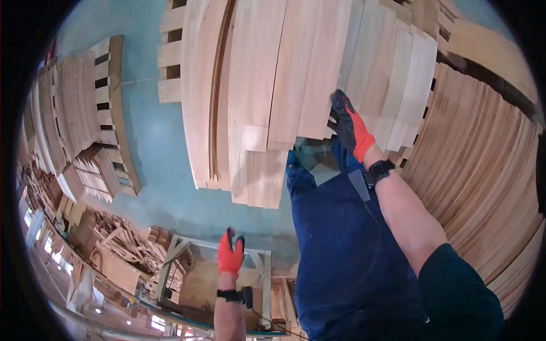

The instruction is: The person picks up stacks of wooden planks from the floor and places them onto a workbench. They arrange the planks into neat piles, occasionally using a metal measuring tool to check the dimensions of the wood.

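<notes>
Long pale wooden boards [307, 74] lie side by side on a stack in front of me, their near ends uneven. My right hand [351, 126], in a red and black work glove, is at the near ends of these boards. Its fingers are stretched out and apart, and whether they press on the wood I cannot tell. Down at the lower left, my left hand [230, 254], gloved the same way, hangs away from the stack with fingers apart and nothing in it. A small pale square piece [254, 138] lies on the boards left of centre.
To the right stands a tall stack of browner boards [472, 153]. Another stack on a pallet [116, 119] is at the left, across the blue-green floor [149, 142]. A wooden frame [170, 264] stands behind my left hand, beside a heap of scrap wood [122, 238].
</notes>
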`<state>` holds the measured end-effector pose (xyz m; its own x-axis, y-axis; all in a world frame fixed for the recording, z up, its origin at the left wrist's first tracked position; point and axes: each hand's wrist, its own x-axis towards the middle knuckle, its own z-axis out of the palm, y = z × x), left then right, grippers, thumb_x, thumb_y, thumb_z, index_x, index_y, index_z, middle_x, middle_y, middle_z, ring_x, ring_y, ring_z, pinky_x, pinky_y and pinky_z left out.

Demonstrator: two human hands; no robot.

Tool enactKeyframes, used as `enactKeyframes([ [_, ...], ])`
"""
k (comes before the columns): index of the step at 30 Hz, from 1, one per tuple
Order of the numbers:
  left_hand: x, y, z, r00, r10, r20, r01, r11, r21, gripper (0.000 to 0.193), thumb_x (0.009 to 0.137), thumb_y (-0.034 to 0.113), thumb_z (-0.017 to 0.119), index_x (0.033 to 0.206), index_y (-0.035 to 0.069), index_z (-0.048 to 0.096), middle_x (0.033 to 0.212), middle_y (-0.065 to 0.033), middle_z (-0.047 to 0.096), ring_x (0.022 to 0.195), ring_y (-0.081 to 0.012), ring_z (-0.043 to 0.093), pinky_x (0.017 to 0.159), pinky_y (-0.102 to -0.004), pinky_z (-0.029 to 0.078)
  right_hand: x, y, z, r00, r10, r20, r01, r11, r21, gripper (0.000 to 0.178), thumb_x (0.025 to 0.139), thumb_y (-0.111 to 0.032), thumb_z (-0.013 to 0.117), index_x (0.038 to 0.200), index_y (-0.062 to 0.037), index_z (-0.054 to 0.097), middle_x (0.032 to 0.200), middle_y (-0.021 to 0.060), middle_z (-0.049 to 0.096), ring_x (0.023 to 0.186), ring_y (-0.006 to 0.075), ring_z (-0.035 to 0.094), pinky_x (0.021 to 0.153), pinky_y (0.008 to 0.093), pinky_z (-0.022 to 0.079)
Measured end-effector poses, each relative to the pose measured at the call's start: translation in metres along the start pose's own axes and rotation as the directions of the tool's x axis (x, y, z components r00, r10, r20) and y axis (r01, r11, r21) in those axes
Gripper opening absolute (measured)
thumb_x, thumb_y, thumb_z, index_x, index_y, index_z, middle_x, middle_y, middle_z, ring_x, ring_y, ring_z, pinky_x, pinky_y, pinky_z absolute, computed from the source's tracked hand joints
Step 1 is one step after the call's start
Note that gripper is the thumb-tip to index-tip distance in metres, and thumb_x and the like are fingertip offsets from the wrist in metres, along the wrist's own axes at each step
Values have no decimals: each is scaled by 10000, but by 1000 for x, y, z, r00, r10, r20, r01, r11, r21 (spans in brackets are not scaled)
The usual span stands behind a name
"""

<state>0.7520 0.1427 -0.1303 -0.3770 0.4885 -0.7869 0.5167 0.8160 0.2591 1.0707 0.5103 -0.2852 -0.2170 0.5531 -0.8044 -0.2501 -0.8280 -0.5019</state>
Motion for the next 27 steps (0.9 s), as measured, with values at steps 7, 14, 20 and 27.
enactKeyframes([
  [7, -248, -147, -96, 836, -542, -81, 513, 826, -234, 396, 985, 229, 595, 1301, -9, 595, 1160, -108, 696, 992, -197, 656, 881, -328, 513, -31, -27, -30, 978, 123, 166, -106, 989, -103, 600, 1015, -392, 550, 1524, -134, 368, 1434, 53, 522, 1177, 170, 557, 944, 323, 480],
  [14, -528, -196, -260, 412, -889, -202, 786, 459, -415, 245, 996, 292, 569, 996, 67, 666, 762, 5, 598, 621, -103, 538, 507, -273, 430, -159, -140, -76, 945, 327, -6, -281, 802, -527, 523, 1033, -421, 508, 1483, -158, 462, 1386, 24, 570, 1177, 139, 575, 975, 312, 464],
  [20, -598, -217, -421, 337, -916, -216, 743, 400, -537, 406, 995, 399, 543, 1121, 22, 626, 968, -137, 689, 786, -263, 628, 693, -395, 502, -296, -228, -139, 909, 326, -261, -418, 686, -596, 589, 996, -529, 515, 1465, -175, 481, 1283, 17, 620, 1054, 157, 608, 868, 325, 491],
  [27, -220, -202, -307, 777, -438, -453, 128, 814, -567, 406, 1035, 303, 497, 1246, -15, 635, 1169, -146, 679, 1032, -237, 636, 934, -362, 492, -173, -264, -136, 967, 16, -252, -196, 678, -709, 633, 989, -592, 475, 1450, -158, 490, 1357, 40, 593, 1092, 183, 594, 894, 346, 478],
])
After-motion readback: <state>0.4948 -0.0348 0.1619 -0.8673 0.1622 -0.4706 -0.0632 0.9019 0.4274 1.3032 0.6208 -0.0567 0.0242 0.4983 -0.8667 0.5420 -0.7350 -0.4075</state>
